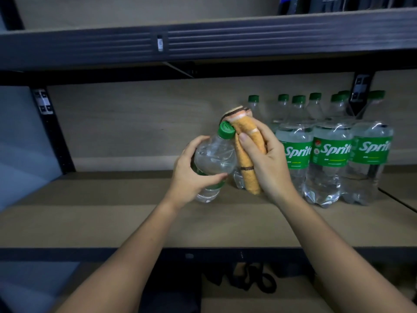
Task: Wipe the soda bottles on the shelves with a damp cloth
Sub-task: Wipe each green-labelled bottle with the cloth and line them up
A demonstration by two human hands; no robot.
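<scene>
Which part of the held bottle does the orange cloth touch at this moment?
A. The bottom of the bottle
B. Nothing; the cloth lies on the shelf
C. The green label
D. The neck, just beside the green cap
D: the right hand presses the folded orange cloth against the neck by the green cap of the bottle, which the left hand holds tilted.

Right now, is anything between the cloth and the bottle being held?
Nothing visible. The right hand presses the orange cloth straight against the neck and cap side of the tilted bottle, which the left hand grips around its body.
</scene>
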